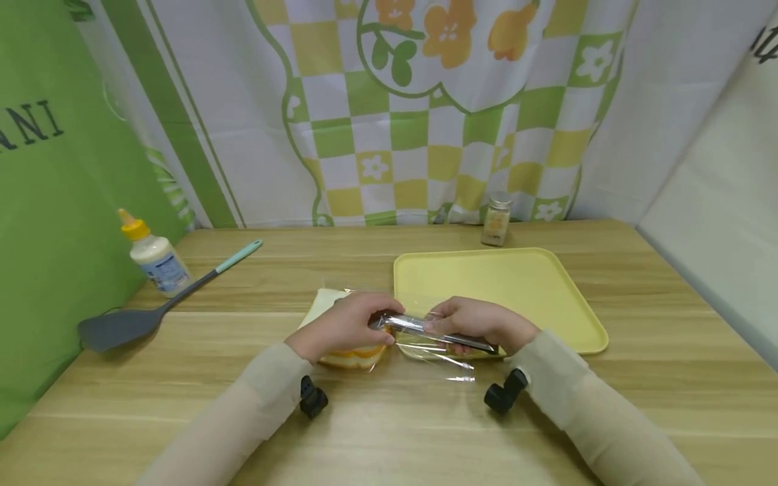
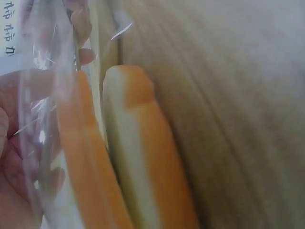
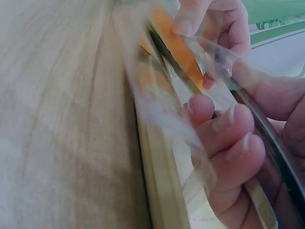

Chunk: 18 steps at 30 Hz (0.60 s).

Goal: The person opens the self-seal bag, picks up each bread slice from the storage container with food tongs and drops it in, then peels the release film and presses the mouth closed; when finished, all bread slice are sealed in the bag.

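Observation:
Slices of white bread (image 1: 352,359) with orange-brown crusts lie in a clear plastic bag (image 1: 464,379), partly under my left hand (image 1: 346,325). That hand grips the bag around its open end, where the far end of the metal tongs (image 1: 419,326) reaches in. My right hand (image 1: 483,320) holds the tongs by their two arms, thumb on top and fingers curled below. In the left wrist view one crust (image 2: 88,157) shows behind the film, beside another slice (image 2: 157,157). Whether the tongs touch the bread cannot be told.
A yellow tray (image 1: 504,277) lies behind and under the right hand. At the back stands a spice jar (image 1: 496,220). To the left are a squeeze bottle (image 1: 159,260) with a yellow cap and a grey spatula (image 1: 124,329). Curtains enclose the wooden table (image 1: 395,432).

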Tool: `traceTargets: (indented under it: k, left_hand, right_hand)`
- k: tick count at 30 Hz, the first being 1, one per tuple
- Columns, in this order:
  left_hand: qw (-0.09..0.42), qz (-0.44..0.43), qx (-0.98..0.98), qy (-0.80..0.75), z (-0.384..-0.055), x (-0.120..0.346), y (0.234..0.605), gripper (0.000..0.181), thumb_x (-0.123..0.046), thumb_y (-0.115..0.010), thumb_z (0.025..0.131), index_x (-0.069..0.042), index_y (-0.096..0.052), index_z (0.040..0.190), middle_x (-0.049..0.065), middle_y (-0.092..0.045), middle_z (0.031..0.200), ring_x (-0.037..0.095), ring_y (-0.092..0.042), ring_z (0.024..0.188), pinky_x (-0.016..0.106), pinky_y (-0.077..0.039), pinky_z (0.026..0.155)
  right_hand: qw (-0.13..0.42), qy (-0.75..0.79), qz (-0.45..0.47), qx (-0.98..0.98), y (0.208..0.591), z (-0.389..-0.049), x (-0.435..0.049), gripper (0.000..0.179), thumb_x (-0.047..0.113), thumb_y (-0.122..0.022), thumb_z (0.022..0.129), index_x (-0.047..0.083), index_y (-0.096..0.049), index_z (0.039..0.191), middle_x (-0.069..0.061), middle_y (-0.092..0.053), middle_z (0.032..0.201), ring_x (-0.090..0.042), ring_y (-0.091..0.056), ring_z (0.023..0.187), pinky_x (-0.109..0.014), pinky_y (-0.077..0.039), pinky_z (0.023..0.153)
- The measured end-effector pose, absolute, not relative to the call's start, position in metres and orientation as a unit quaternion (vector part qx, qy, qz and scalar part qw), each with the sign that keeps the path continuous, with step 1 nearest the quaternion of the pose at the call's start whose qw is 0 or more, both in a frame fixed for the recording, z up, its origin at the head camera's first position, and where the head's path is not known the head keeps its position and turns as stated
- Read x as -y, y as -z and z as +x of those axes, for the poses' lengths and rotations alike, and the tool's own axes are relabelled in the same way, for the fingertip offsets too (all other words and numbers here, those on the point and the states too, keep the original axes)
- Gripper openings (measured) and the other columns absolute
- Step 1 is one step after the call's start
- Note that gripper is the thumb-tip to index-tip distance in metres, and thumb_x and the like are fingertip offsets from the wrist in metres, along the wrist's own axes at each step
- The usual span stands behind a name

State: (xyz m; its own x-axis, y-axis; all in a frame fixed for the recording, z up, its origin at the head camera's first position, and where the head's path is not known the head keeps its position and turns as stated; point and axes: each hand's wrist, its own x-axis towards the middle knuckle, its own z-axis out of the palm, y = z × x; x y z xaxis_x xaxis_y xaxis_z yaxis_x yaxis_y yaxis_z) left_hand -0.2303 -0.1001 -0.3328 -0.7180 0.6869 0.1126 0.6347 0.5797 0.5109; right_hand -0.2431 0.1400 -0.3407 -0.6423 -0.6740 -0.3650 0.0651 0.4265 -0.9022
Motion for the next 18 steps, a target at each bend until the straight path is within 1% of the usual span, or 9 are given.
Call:
traceTargets:
  k: [5,13,18]
  left_hand:
    - [0.064,0.365,-0.896,-0.244,-0.232,0.098,0.330,0.034,-0.013,-0.074,0.077,-0.011,-0.062,0.109,-0.004,-0.062,0.095,0.009,-0.050,0.076,0.022,-0.043,0.068]
    - [0.070,0.357,-0.903,-0.230,-0.232,0.097,0.328,0.035,-0.016,-0.073,0.078,-0.012,-0.062,0.111,-0.004,-0.062,0.099,0.012,-0.052,0.080,0.025,-0.043,0.071]
    - [0.066,0.367,-0.899,-0.229,-0.232,0.095,0.328,0.038,-0.016,-0.073,0.077,-0.011,-0.062,0.112,-0.003,-0.062,0.098,0.010,-0.052,0.079,0.023,-0.044,0.069]
  right_hand:
    - [0.375,0.504,-0.205,-0.750,0.342,-0.242,-0.144,0.028,0.022,-0.053,0.094,-0.006,-0.056,0.096,-0.004,-0.055,0.065,-0.008,-0.046,0.045,-0.020,-0.040,0.043]
    - [0.377,0.506,-0.213,-0.746,0.345,-0.238,-0.156,0.028,0.020,-0.051,0.095,-0.007,-0.054,0.089,-0.003,-0.055,0.067,-0.007,-0.045,0.045,-0.020,-0.038,0.042]
    - [0.373,0.501,-0.231,-0.746,0.346,-0.236,-0.164,0.030,0.020,-0.050,0.096,-0.009,-0.053,0.088,-0.003,-0.055,0.066,-0.006,-0.045,0.044,-0.020,-0.039,0.042]
